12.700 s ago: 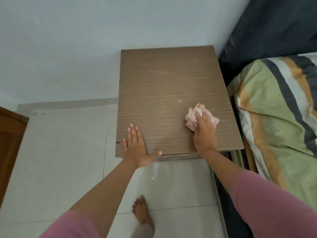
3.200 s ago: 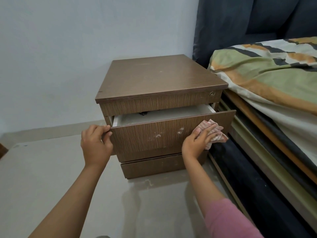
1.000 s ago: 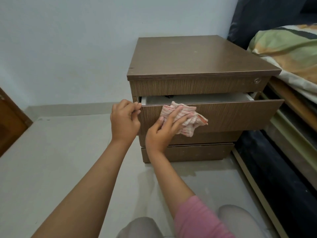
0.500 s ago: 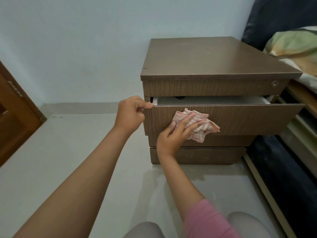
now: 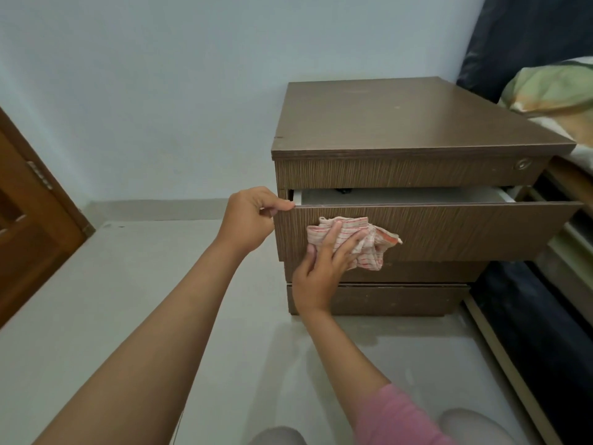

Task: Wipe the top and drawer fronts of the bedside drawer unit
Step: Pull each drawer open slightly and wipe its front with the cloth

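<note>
Soft, even daylight; sharp focus; wide-angle edge warping.

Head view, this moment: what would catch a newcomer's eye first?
The red-striped cloth pressed by the right hand against the front of the pulled-out drawer, left of its middle. Next, the left hand pinching that drawer's top left corner. The brown drawer unit stands against the pale wall, beside the bed at right.

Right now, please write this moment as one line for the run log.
step: wiping drawer front | left hand: grips corner of open drawer | right hand: presses cloth on it | lower drawers: shut
</note>
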`<action>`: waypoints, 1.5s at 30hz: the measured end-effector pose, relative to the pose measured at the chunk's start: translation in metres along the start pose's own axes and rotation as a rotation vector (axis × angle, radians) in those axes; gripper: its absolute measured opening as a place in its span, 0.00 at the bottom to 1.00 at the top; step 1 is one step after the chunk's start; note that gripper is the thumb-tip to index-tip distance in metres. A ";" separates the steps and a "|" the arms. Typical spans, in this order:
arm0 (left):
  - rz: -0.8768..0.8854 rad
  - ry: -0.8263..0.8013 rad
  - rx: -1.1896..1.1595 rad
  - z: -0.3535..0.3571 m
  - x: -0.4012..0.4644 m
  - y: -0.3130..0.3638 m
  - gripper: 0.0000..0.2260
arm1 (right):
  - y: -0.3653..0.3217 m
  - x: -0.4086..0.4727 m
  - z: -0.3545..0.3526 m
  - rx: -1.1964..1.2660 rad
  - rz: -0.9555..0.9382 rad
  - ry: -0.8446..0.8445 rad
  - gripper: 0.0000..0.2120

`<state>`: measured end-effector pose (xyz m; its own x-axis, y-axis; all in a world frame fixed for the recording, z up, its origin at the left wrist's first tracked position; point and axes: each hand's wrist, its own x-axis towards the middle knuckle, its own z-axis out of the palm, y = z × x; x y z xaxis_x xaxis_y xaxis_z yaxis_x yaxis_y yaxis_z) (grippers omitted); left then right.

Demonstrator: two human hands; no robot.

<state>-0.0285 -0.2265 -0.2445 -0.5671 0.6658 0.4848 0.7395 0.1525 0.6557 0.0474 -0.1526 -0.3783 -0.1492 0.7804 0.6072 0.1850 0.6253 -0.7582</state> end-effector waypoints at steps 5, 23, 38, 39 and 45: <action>-0.042 -0.026 -0.026 -0.002 0.000 -0.001 0.16 | 0.011 0.030 -0.027 0.021 0.042 0.089 0.30; -0.099 0.119 -0.116 0.008 -0.006 0.004 0.09 | 0.021 0.055 -0.066 -0.043 -0.005 -0.020 0.33; 0.100 0.380 0.290 0.052 0.021 -0.016 0.06 | 0.049 0.104 -0.058 -0.051 -0.009 -0.054 0.27; 0.108 0.395 0.315 0.053 0.022 -0.016 0.06 | 0.050 0.105 -0.057 -0.049 -0.008 -0.052 0.26; 0.090 0.422 0.400 0.061 0.030 -0.015 0.06 | 0.053 0.112 -0.051 -0.053 0.004 -0.082 0.27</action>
<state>-0.0348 -0.1642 -0.2748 -0.5307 0.3530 0.7706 0.8242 0.4269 0.3721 0.0903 -0.0326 -0.3382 -0.2269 0.7817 0.5809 0.2367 0.6228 -0.7457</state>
